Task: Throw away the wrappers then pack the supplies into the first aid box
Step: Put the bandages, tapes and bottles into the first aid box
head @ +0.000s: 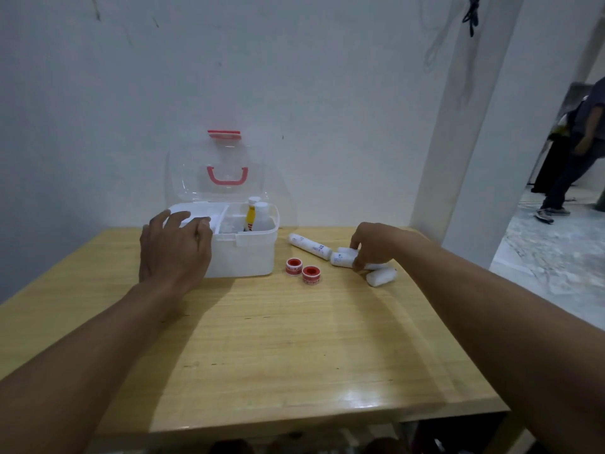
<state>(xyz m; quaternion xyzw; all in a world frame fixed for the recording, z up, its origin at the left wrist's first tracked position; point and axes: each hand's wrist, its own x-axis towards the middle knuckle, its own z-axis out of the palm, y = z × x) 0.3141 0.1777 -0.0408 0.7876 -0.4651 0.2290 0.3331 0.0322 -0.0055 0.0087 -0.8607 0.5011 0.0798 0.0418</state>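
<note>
A white first aid box (pixel 244 257) stands open on the wooden table (pixel 278 348), its clear lid (pixel 226 172) with a red handle raised against the wall. Inside its right part stand a yellow bottle (pixel 251 217) and a clear bottle (pixel 263 216). My left hand (pixel 175 247) rests spread over the box's front left corner and holds nothing. My right hand (pixel 376 245) closes its fingers on a white bandage roll (pixel 342 258). A longer roll (pixel 309 245) lies left of it, and another roll (pixel 381 276) lies nearer me. Two red tape rolls (pixel 302 270) sit beside the box.
The table stands against a pale wall. A white pillar (pixel 465 132) rises at the right, with a doorway beyond it where a person (pixel 576 152) walks. Dark objects show under the table's front edge.
</note>
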